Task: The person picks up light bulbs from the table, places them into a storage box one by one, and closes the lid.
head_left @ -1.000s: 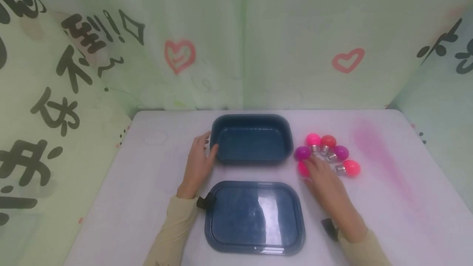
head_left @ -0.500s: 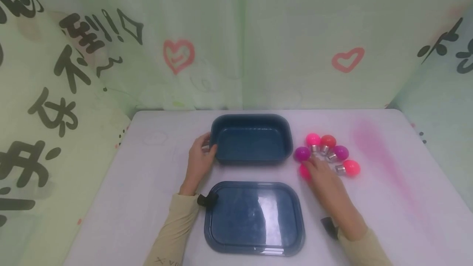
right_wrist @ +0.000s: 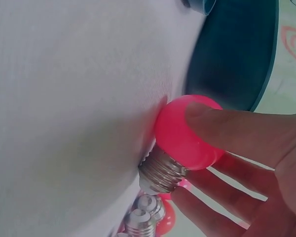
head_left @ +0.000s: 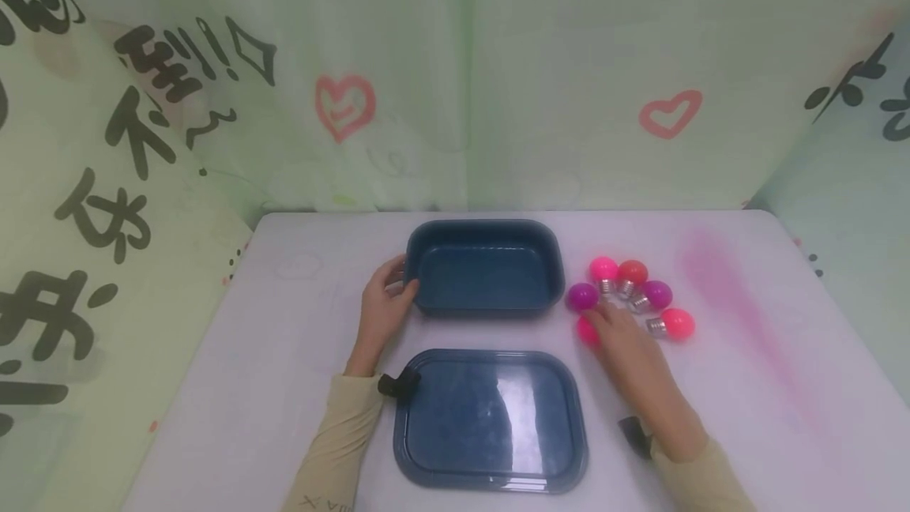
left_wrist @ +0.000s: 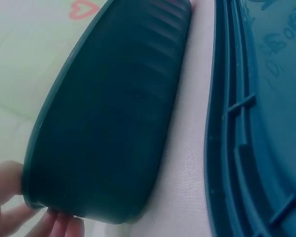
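Note:
My left hand (head_left: 384, 314) holds the left end of a dark blue plastic box (head_left: 486, 308), its thumb and fingers at the rim. Seen from the left wrist, the fingertips (left_wrist: 61, 224) curl under the rim's corner. To the right of the box, my right hand (head_left: 629, 350) pinches a bright pink light bulb (right_wrist: 180, 133) by its round globe. That bulb's silver screw base (right_wrist: 160, 173) points down close to the tabletop in the right wrist view. Beside the fingers lies a purple bulb (head_left: 582, 297). The box is open-topped and its visible inside is bare.
A dark blue lid (head_left: 448, 417) lies flat in front of the box. Around the right hand are another pink bulb (head_left: 603, 267), a red bulb (head_left: 633, 271), a second purple bulb (head_left: 657, 295) and a coral-pink bulb (head_left: 678, 324). Fabric walls (head_left: 554, 62) enclose the white table (head_left: 753, 417).
The pink bulb under the right fingers has shifted slightly right and toward the person. My left fingers have drawn in a little against the box end. Box and lid stay in place.

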Demonstrator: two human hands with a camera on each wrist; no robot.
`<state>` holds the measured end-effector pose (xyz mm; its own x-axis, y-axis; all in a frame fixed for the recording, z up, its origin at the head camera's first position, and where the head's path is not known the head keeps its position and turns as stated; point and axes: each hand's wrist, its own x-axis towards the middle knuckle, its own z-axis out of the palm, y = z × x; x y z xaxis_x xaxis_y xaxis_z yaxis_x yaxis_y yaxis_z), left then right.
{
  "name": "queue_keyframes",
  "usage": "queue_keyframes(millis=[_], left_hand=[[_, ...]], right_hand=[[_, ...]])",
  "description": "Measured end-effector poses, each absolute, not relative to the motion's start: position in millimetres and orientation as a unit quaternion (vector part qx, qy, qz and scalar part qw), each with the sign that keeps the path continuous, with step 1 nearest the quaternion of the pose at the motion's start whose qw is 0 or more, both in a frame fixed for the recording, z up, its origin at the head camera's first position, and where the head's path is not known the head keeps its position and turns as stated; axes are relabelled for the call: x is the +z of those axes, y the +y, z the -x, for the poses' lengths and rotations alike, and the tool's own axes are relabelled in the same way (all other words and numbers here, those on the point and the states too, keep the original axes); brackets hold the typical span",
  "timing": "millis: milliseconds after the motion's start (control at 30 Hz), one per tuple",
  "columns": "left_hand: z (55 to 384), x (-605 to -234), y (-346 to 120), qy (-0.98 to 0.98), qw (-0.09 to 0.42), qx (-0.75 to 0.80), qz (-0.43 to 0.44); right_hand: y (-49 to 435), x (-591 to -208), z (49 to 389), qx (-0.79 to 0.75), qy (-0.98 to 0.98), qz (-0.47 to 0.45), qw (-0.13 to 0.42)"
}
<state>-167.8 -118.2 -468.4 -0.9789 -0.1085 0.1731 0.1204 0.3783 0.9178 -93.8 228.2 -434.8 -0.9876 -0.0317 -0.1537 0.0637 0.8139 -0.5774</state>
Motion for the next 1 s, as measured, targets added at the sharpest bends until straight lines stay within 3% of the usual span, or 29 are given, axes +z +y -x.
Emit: queue_keyframes(millis=[367, 700, 1000], left_hand=[[169.1, -472.0, -119.1, -0.814, 0.097, -0.572, 0.003], [166.9, -474.0, -118.7, -0.795, 0.123, -0.594, 0.013], [165.7, -475.1, -116.6, -0.782, 0.121, -0.611, 0.015]], right_hand=[[231.2, -435.4, 93.1, -0.309, 0.948, -0.002, 0.071], [223.2, -421.2, 96.0, -0.313, 0.946, -0.028, 0.078], [213.2, -411.3, 95.7, -0.222, 0.969, 0.100, -0.035]])
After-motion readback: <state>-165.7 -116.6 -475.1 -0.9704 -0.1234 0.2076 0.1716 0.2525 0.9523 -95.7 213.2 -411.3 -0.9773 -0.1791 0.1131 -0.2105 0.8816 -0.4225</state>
